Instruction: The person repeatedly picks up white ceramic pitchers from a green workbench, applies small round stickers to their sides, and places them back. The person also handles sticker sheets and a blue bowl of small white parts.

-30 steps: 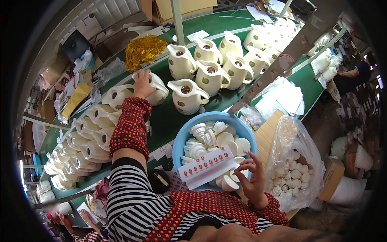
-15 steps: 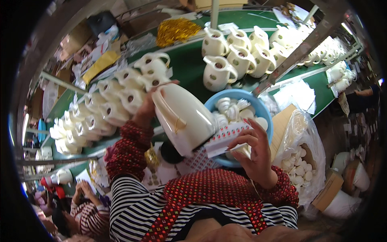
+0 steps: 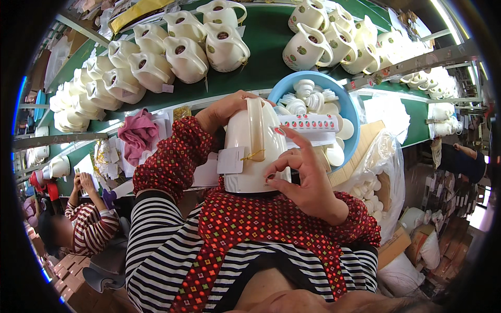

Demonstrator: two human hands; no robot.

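A cream vacuum jug (image 3: 237, 169) lies tilted in front of me, its base toward my body and its handle (image 3: 255, 125) facing up. My left hand (image 3: 229, 112) is wrapped round its far end. A blank white tag (image 3: 230, 160) hangs from the handle on a gold tie. At the jug's lower right side, my right hand (image 3: 308, 180) has thumb and a finger pinched together, the index finger raised; whatever they hold is too small to make out. Just beyond the right hand, a white sheet of red stickers (image 3: 309, 123) rests across a blue basin (image 3: 353, 104).
White stoppers and lids (image 3: 308, 99) fill the basin. Rows of cream jugs (image 3: 188, 60) stand on the green table (image 3: 224, 83). A pink cloth (image 3: 138, 134) lies at left. On the right are cardboard (image 3: 360, 151) and a plastic bag (image 3: 386, 182). Another person (image 3: 86, 224) works at far left.
The jug has come nearer my body and turned so its handle faces up, with the tag now showing. My right hand has moved left to the jug's side and its fingers have pinched together.
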